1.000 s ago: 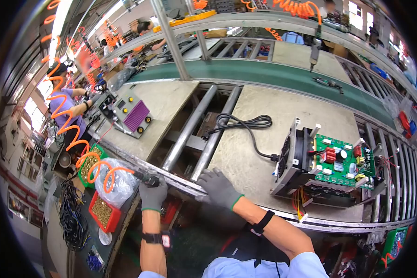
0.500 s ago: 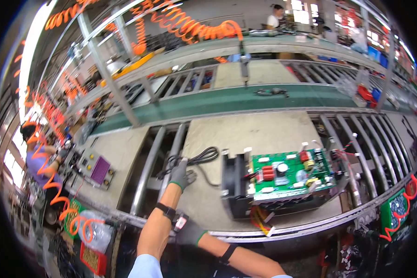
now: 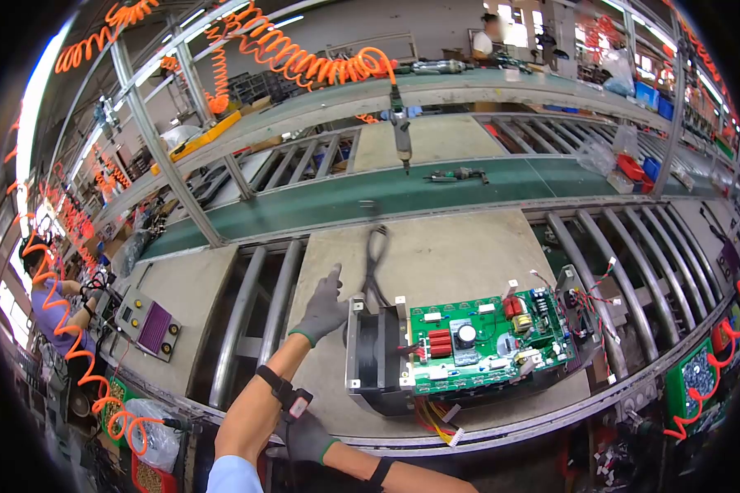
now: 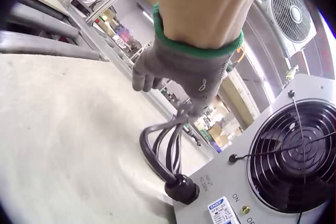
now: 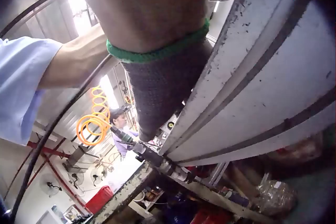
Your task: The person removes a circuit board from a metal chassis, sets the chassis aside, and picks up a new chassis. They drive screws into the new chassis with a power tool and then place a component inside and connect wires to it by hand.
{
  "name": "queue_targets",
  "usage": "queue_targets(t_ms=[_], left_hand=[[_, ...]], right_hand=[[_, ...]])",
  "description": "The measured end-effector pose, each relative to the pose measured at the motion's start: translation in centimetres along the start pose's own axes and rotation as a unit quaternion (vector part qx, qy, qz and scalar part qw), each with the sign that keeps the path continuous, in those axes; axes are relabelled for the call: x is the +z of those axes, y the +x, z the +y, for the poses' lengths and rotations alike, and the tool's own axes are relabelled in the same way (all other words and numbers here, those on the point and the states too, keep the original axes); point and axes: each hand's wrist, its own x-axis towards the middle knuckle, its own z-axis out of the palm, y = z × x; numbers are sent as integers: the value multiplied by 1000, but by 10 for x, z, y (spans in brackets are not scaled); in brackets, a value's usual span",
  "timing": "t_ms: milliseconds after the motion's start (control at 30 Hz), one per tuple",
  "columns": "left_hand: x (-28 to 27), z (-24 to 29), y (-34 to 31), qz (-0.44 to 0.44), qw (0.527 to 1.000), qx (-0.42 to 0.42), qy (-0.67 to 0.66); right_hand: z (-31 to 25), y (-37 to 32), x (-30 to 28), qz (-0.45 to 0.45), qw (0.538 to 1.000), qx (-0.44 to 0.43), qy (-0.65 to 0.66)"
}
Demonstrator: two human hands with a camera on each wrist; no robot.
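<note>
In the head view, my gloved left hand [image 3: 322, 311] reaches over the pale board [image 3: 444, 234], fingers extended, left of an uncased electrical unit with a green circuit board [image 3: 493, 337]. A black power cord [image 3: 373, 267], partly blurred, stretches away from the unit beyond the hand. Up close in the left wrist view, the cord [image 4: 152, 148] leaves a gland beside the fan [image 4: 296, 150] and its loops pass behind the glove. My gloved right hand [image 3: 308, 437] is low at the line's front edge, partly covered by the left wrist; its fingers are hidden in both views.
Metal rollers [image 3: 247, 320] flank the board. An air screwdriver [image 3: 401, 135] hangs from an orange coil above the green belt [image 3: 296, 197], where another tool [image 3: 456, 176] lies. Another unit with a purple panel [image 3: 154, 326] stands left, near a person [image 3: 51, 308].
My left hand has gone from a screwdriver at the left edge to the cord area, then beside the unit. The cord has swung from the left to stretch away from the unit.
</note>
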Motion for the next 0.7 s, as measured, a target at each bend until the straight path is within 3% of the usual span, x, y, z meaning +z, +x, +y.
queue_targets(t_ms=[133, 167, 200, 233, 267, 333, 433, 500, 600, 700], left_hand=[[-19, -30, -29, 45, 992, -113, -24], [-33, -46, -40, 46, 988, -146, -3], [-48, -80, -48, 17, 988, -136, 70], [-74, -86, -62, -30, 969, -229, 86], [-94, -104, -77, -36, 961, -238, 133], [-136, -132, -113, -34, 941, -276, 194], [-198, -160, -161, -48, 889, -373, 262], [-226, -173, -189, -32, 864, -435, 251], [-229, -250, -219, -3, 845, -464, 267], [-218, -255, -225, -24, 831, -499, 245]], right_hand=[[-2, 8, 3, 15, 998, 7, -54], [-10, 11, -19, -54, 997, 11, -50], [-11, 12, -18, -60, 996, 16, -58], [-9, 13, -13, -68, 995, 18, -66], [-6, 8, -8, -28, 996, 3, -82], [0, -2, -14, -63, 995, 18, -76], [4, -35, -44, 20, 981, -53, -184], [0, -51, -77, -34, 976, -54, -210], [6, -81, -116, -71, 967, -56, -239], [13, -127, -164, -92, 961, -39, -257]])
